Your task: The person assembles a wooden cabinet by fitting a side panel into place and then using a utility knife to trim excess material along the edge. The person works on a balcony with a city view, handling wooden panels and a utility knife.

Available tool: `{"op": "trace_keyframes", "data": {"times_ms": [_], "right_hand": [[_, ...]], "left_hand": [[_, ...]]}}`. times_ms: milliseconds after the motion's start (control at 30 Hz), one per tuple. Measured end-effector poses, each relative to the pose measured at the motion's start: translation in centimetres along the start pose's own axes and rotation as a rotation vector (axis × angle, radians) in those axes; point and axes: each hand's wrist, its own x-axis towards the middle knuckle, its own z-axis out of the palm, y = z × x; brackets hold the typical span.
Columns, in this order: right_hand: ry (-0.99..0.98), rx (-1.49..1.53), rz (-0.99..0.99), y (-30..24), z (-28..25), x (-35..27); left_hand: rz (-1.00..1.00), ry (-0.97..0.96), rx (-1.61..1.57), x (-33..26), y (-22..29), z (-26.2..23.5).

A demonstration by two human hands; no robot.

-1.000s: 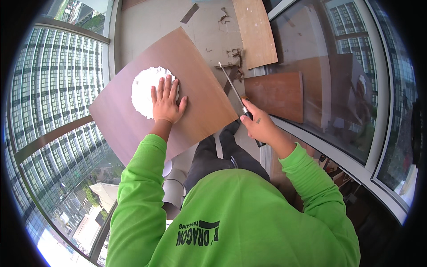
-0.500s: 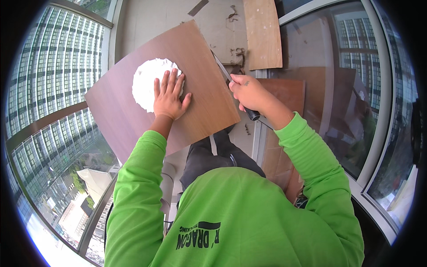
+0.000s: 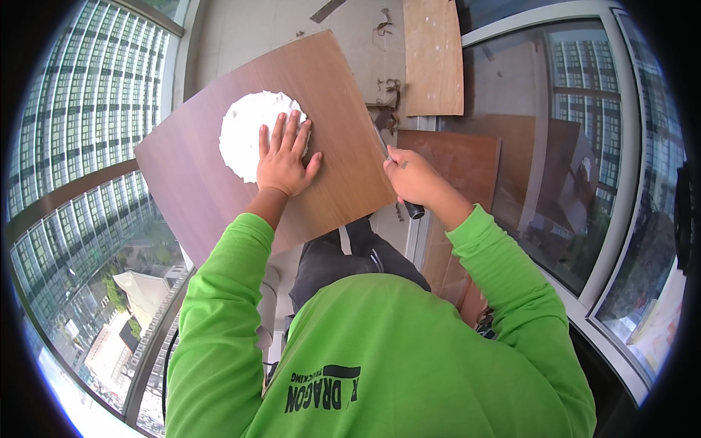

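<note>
A square brown wood-grain board (image 3: 342, 139) is tilted in front of me, one corner pointing away. On it sits a round, crumpled white pad (image 3: 244, 139), its material unclear. My left hand (image 3: 286, 157) lies flat, fingers spread across the pad's right side and the board beside it. At the board's right edge, my right hand (image 3: 413, 177) is closed round a black-handled tool (image 3: 415, 211). The tool's long thin metal blade runs along that edge and resembles a file. My fist hides part of the handle, and the board covers most of the blade.
Light wooden panel (image 3: 434, 58) lies at the far right, with a reddish-brown board (image 3: 460, 164) nearer me. Dark curled shavings (image 3: 385, 117) litter the floor. Glass windows (image 3: 91, 95) with metal frames stand left, and a glass pane (image 3: 540, 146) stands right.
My right hand has moved slightly right and nearer to me with the tool, so less blade shows. The board and my left hand have shifted slightly to the right in view.
</note>
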Motion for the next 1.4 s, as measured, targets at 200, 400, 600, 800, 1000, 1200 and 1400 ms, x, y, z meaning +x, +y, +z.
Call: {"op": "trace_keyframes", "data": {"times_ms": [200, 400, 600, 800, 1000, 1200, 1400], "right_hand": [[-0.030, 0.009, 0.005, -0.6, -1.3, -1.9], [0.022, -0.048, 0.016, 1.9, 0.9, 1.0], [-0.029, 0.007, 0.025, -0.4, -1.5, -4.7], [0.000, -0.044, 0.066, 3.4, 1.0, -0.6], [0.021, 0.072, 0.063, 2.2, 0.3, -4.2], [0.002, 0.048, 0.101, 4.2, 0.5, -3.6], [0.019, 0.093, 0.141, 6.3, 2.4, -4.0]], "left_hand": [[-0.004, -0.002, 0.000, -0.1, -0.2, 0.0], [0.008, -0.015, -0.020, 0.1, 0.0, 0.0], [0.000, -0.002, -0.009, -0.1, -0.3, -0.2], [0.021, 0.003, -0.018, 0.1, -0.2, 0.0], [0.011, -0.001, -0.018, 0.0, -0.3, -0.1], [0.017, -0.006, -0.007, -0.1, -0.5, -0.1], [0.026, -0.015, -0.018, 0.0, 0.0, -0.3]]}}
